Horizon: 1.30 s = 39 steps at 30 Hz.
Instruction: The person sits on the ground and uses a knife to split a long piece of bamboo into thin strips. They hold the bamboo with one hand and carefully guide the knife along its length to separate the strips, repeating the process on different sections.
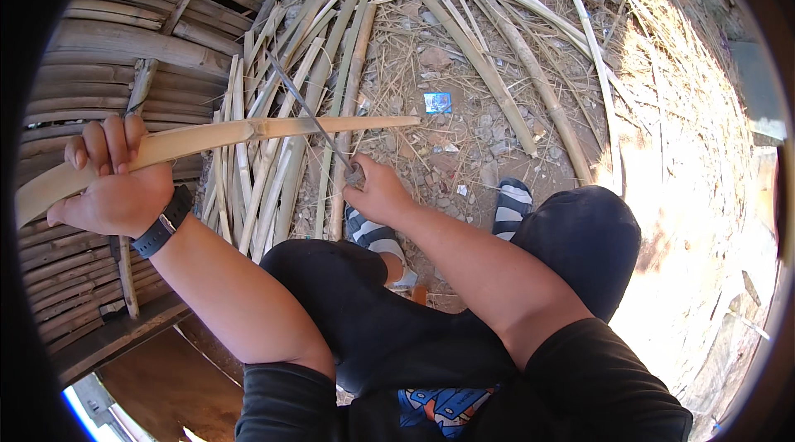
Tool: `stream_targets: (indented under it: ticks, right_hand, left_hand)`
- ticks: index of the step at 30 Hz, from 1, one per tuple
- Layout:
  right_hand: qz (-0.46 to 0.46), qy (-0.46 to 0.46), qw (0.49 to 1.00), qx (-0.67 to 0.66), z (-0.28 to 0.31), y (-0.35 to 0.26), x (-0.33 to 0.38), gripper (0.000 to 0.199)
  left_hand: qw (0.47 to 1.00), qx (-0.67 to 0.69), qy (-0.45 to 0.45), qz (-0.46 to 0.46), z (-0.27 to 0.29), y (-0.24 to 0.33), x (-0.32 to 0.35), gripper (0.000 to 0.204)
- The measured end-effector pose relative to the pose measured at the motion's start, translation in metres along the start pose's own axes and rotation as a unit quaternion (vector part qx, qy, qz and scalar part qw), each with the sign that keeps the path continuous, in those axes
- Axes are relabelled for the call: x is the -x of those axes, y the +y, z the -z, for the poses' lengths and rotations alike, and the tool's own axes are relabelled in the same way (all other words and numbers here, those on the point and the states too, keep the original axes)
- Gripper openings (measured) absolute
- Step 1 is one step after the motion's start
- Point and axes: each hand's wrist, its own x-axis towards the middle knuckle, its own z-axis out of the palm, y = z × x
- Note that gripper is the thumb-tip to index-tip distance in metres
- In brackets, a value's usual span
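My left hand grips a long split bamboo strip that runs level from the left edge to a pointed tip near the middle. A black watch sits on that wrist. My right hand is closed on the handle of a long thin knife. Its blade slants up and to the left and crosses the strip near its middle. Whether the blade bites into the bamboo I cannot tell.
Several split bamboo slats lie bundled on the ground under the strip. Longer bamboo poles fan across stony dirt beyond. A bamboo slat platform fills the left. My knees and striped sandals are below. A small blue wrapper lies on the dirt.
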Motion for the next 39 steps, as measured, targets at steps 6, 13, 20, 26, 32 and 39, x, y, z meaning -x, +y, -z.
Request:
stream_targets:
  ticks: [6, 13, 20, 26, 32, 39]
  right_hand:
    - [-0.152, 0.066, 0.986, -0.02, 0.009, 0.069, -0.011, 0.051]
    - [0.043, -0.014, 0.999, 0.003, -0.003, -0.041, 0.0, 0.057]
    - [-0.171, 0.048, 0.984, 0.018, 0.011, 0.058, -0.007, 0.06]
    - [0.057, 0.04, 0.997, 0.021, -0.005, -0.023, -0.002, 0.056]
    - [-0.128, 0.062, 0.99, 0.02, 0.01, 0.049, -0.013, 0.047]
    - [0.039, 0.018, 0.999, 0.017, 0.004, -0.067, 0.002, 0.046]
  left_hand:
    - [0.998, 0.014, 0.051, -0.026, -0.011, -0.015, 0.004, 0.083]
    - [0.996, 0.009, 0.082, -0.042, -0.018, -0.007, 0.009, 0.076]
    - [0.997, 0.015, 0.051, -0.064, -0.026, -0.014, 0.012, 0.072]
    - [0.997, 0.035, 0.032, -0.056, -0.031, -0.015, 0.009, 0.071]
    - [0.997, 0.07, -0.001, -0.044, -0.035, -0.016, 0.01, 0.073]
    - [0.998, 0.043, 0.007, -0.04, -0.024, -0.013, 0.008, 0.076]
